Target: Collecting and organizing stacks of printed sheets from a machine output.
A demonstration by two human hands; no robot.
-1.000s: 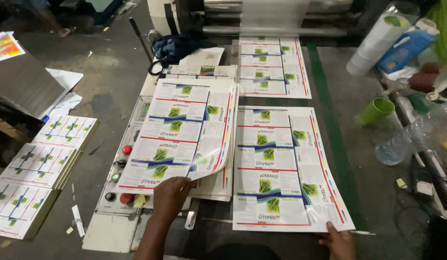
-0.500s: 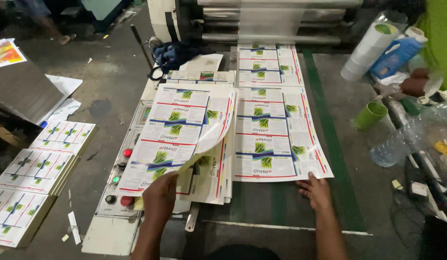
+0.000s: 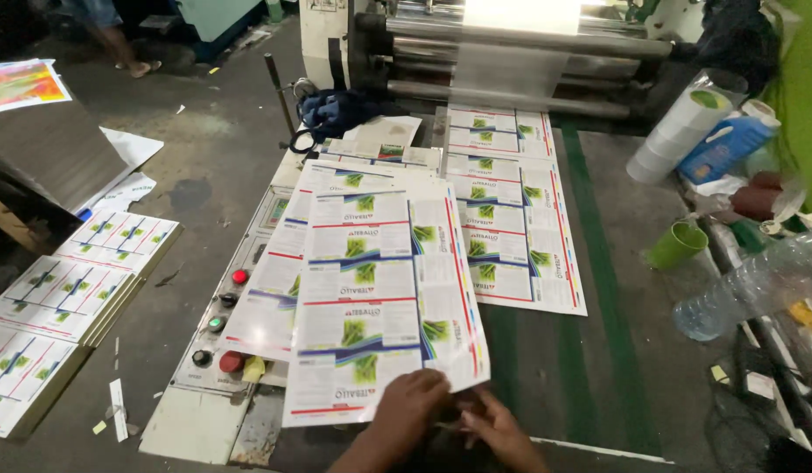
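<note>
Ahead, I see the glossy white printed label sheet [image 3: 379, 298] lying atop the stack, long axis toward twelve o'clock. Both hands pinch its near edge at six o'clock: left hand [image 3: 412, 405] centred, right hand [image 3: 493, 427] beside it.

A printed sheet [image 3: 379, 298] lay on top of a pile of sheets [image 3: 274, 298], with both hands at its near edge. To its right, another sheet [image 3: 511, 210] lay on the belt [image 3: 598, 350]. Behind them stood the rollers [image 3: 511, 52]. Further right were a cup [image 3: 675, 245] and a bottle [image 3: 747, 289]. Stacks of sheets [image 3: 64, 298] lay on the floor at the left.
</note>
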